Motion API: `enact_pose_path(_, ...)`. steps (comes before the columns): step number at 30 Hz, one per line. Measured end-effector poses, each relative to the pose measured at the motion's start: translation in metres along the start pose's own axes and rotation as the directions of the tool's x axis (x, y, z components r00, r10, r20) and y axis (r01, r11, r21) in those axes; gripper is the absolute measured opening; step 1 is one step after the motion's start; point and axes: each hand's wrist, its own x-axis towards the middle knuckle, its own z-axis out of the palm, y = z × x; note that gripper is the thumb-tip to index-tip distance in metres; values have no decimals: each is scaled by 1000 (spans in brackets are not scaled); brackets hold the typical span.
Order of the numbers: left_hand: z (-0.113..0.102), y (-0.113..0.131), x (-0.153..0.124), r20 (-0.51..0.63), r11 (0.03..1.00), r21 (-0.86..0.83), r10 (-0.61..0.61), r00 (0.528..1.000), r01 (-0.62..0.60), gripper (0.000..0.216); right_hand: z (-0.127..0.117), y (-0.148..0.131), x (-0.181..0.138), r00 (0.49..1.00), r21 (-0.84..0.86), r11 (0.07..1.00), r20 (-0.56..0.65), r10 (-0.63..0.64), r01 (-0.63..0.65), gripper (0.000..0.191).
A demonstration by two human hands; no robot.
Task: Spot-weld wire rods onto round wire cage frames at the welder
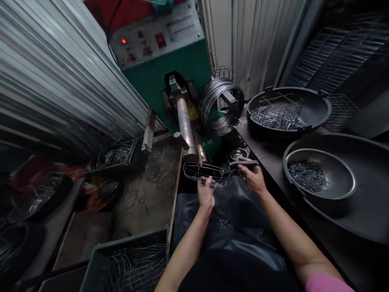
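My left hand point(206, 194) is closed on a wire frame point(194, 170), a rounded shape of thin bent metal wires. The frame sits right at the end of the metal arms point(186, 125) of a green machine point(142, 85); whether it touches them I cannot tell. My right hand point(254, 178) grips a dark flat bar point(243, 164), its kind unclear, to the right of the frame. Small round metal dishes point(238, 154) stand just behind that hand. A few short wire pieces point(224, 222) lie on the black apron point(240, 239) over my lap.
A wire coil point(208, 107) hangs beside the machine. On the right bench, a black pan point(322, 107) and a steel bowl point(349, 174) inside a larger pan point(367, 215) hold short wire pieces. A green crate point(100, 247) of bent wires stands at lower left. Scraps litter the floor point(154, 198).
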Motion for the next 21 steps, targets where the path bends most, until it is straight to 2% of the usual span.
enact_pose_path(3,-1,0,0,8,1000,7,3,1000,-3,41,7,15,-14,999,-38,999,35,-25,26,26)
enact_pose_path(8,0,3,-1,-13,999,51,1,1000,0,43,13,27,-30,994,-77,991,29,-104,106,21)
enact_pose_path(10,1,4,-2,-26,998,64,-1,1000,2,44,11,27,-32,996,-86,993,36,-81,84,22)
enact_pose_path(15,0,4,-3,-6,999,33,-19,1000,20,44,13,20,-27,995,-105,993,80,65,-57,27)
enact_pose_path(21,0,4,-3,18,1000,1,-28,999,28,42,22,19,-19,991,-97,995,132,36,-23,26)
